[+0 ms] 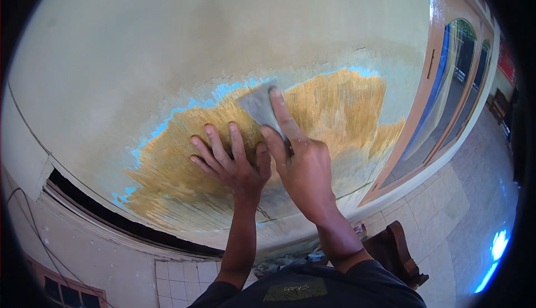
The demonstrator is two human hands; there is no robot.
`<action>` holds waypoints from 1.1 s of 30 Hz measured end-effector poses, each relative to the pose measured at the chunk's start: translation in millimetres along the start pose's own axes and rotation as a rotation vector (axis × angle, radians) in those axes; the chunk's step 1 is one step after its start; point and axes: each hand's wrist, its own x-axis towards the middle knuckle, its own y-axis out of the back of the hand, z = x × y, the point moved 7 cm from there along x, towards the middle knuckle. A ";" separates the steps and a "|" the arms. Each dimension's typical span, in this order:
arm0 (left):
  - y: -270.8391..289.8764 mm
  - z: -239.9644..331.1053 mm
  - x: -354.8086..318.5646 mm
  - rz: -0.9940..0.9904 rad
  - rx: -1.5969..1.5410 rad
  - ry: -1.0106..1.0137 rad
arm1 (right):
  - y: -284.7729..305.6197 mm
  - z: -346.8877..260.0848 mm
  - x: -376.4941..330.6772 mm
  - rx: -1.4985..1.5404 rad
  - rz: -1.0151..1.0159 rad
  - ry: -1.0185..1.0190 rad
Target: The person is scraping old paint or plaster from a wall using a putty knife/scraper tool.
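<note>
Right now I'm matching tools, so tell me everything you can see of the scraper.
The scraper has a flat, grey, metal-looking blade, slightly blurred, flaring from a narrow end to a wide, straight edge. It tilts, that edge up and leftward, over the upper border of the ochre patch on the wall. The right hand holds it, index finger along the blade's right side; any handle is hidden in the grip.

Two hands (237, 169), one scraper (258, 102), one ochre patch (335, 104), two arched panes (459, 65)

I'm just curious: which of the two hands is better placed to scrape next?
Probably the right hand: it holds the scraper, blade by the blue edge, while the left hand is spread and holds nothing.
</note>
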 end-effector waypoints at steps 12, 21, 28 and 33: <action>-4.1 7.4 -2.3 0.016 -0.008 -0.012 | 10.2 22.5 -6.7 -0.013 0.041 0.022; -3.4 17.6 -3.5 0.004 -0.012 -0.009 | 15.4 38.6 -12.3 -0.059 0.028 -0.001; -5.5 15.0 -4.7 0.003 -0.001 -0.013 | 19.2 26.5 3.7 -0.001 0.023 0.014; -8.3 13.7 -4.9 -0.003 -0.007 -0.032 | 15.9 33.1 -0.9 0.031 0.033 -0.007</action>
